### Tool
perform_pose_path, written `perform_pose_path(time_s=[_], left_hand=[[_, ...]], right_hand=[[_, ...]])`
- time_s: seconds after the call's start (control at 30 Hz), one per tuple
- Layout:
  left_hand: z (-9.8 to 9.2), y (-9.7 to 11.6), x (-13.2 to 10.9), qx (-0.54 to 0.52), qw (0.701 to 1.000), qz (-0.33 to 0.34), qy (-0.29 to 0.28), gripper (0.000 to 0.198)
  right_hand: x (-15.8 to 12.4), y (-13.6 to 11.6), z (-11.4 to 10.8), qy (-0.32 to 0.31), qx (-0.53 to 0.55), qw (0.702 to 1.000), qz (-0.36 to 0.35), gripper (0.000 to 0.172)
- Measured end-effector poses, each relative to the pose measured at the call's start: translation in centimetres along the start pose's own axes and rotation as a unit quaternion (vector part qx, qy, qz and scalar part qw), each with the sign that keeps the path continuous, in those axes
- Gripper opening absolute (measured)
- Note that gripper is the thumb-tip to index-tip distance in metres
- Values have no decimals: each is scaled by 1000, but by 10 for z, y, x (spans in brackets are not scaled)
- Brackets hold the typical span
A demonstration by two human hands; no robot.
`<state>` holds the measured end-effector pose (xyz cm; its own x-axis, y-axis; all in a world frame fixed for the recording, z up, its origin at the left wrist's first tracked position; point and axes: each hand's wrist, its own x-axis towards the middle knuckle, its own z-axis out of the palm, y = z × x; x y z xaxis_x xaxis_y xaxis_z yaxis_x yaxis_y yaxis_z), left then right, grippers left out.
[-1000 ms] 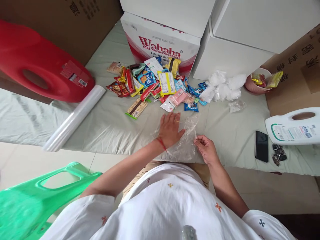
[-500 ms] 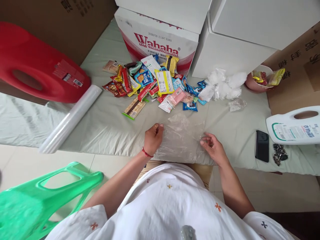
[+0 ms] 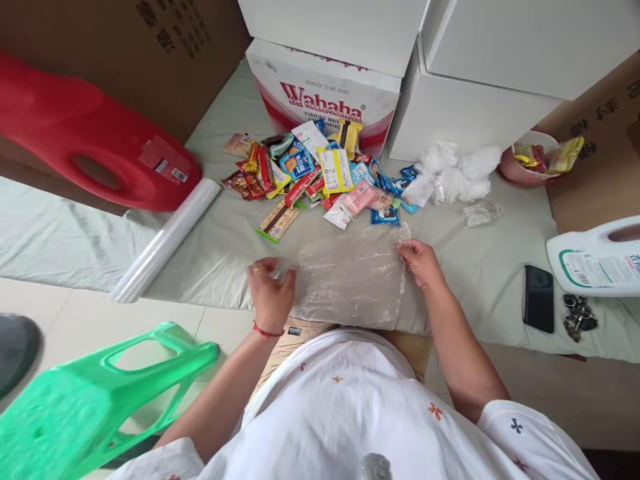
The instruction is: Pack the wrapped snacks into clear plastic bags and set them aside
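A clear plastic bag lies spread out flat in front of me on the cloth-covered surface. My right hand pinches its right edge near the upper corner. Just beyond the bag's left edge is my left hand, slightly blurred, thumb and fingers apart with nothing in them. Behind the bag is a pile of wrapped snacks, with a long biscuit pack at its front left. Several crumpled clear bags lie to the right of the pile.
A red jug and a plastic film roll lie at the left, above a green stool. White boxes and a Wahaba-style printed carton stand behind. At right are a pink basket, white bottle, phone and keys.
My left hand has let go of the bag and moved left, its fingers spreading. My right hand has moved up to the bag's upper right edge and gripped it. The bag lies flatter and wider.
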<state>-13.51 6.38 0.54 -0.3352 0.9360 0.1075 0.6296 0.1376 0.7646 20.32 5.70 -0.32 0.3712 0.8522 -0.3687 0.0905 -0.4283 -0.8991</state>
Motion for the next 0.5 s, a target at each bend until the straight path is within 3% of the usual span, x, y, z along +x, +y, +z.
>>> perform_pose_path(time_s=[0.07, 0.1, 0.13, 0.17, 0.23, 0.27, 0.33, 0.43, 0.5], left_hand=[[-17, 6, -7, 57, 976, 177, 109, 26], [-24, 13, -13, 53, 949, 288, 119, 21], [-27, 22, -19, 34, 910, 402, 96, 17], [-28, 31, -25, 2, 863, 505, 32, 14], [-19, 47, -33, -11, 789, 600, -129, 13], [-10, 52, -34, 21, 778, 602, -178, 17], [13, 53, -26, 94, 789, 564, -225, 24], [47, 39, 0, 183, 849, 436, -235, 34], [60, 28, 15, 225, 870, 368, -238, 44]], right_hand=[[0, -1, 2, -6, -10, 1000, -12, 41], [0, -2, 4, -8, -11, 1000, -18, 40], [0, -2, 7, -9, -9, 1000, -22, 39], [0, -3, 9, -10, -7, 1000, -25, 39], [0, -4, 13, -10, -3, 1000, -27, 38], [1, -5, 14, -12, -4, 1000, -29, 37], [4, -6, 14, -14, -14, 999, -35, 36], [12, -6, 8, 32, -32, 998, -49, 38], [13, -5, 1, 73, -32, 996, -47, 43]])
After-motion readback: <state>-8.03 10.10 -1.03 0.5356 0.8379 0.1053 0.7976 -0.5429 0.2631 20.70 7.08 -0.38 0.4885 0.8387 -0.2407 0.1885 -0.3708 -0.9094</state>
